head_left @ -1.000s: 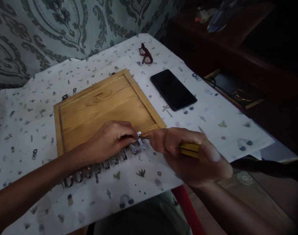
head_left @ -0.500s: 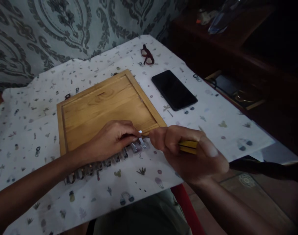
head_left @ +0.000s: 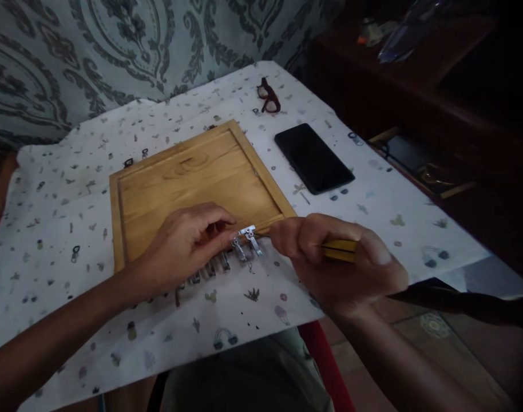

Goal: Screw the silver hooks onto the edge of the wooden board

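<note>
Metal fitting (head_left: 246, 230) at the near edge of a wooden panel (head_left: 197, 183)
It sits by the right corner; the left hand's (head_left: 188, 243) thumb and finger nearly meet at its end, likely to steady it, though I cannot tell whether they grip. The right hand (head_left: 343, 257) is wrapped around a yellow-handled tool (head_left: 339, 250), apparently to aim its shaft. Phone (head_left: 315, 159) and glasses (head_left: 270, 97) lie farther off.

The hands (head_left: 186, 246) (head_left: 330, 283) and slim forearms (head_left: 85, 317) are bare, one broad thumbnail (head_left: 379, 253) showing. A dark olive-green cloth garment (head_left: 244, 375) is worn below.
</note>
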Motion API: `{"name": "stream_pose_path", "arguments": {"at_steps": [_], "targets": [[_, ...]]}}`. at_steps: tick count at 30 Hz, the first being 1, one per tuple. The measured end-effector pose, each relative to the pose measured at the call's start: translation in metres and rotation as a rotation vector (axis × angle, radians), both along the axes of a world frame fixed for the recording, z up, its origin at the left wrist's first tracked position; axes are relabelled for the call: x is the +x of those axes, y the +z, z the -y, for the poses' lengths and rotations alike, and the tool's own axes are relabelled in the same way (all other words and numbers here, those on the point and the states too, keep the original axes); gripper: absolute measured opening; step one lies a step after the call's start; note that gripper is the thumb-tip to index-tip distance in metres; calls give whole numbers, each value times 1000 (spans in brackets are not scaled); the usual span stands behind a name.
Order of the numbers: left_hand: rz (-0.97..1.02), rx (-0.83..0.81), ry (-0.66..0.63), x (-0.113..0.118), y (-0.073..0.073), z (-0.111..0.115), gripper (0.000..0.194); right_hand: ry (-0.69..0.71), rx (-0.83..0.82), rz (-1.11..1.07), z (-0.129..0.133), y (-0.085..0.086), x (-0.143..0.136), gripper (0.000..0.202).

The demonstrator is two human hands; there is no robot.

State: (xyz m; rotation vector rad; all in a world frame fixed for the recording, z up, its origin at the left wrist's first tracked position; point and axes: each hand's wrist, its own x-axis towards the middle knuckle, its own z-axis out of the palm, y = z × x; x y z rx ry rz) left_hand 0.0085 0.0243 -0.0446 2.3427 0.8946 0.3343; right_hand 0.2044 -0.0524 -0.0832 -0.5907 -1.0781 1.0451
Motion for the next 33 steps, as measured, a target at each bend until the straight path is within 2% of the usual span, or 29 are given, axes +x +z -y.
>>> {"name": "stream_pose_path", "arguments": {"at_steps": [6, 8, 13, 23, 33], "targets": [[-327, 210, 27, 0, -15, 26, 52, -13, -31, -9, -1, 1, 1, 54], [-386, 271, 37, 3, -20, 32, 56, -8, -36, 4, -1, 0, 1, 55], [-433, 324, 64, 8, -25, 35, 51, 12, -24, 5, -1, -1, 2, 53], [-432, 331, 62, 10, -23, 38, 31, 8, -7, 0, -2, -4, 1, 53], [-459, 291, 64, 10, -21, 37, 35, -15, -3, -4, -2, -3, -1, 53]]}}
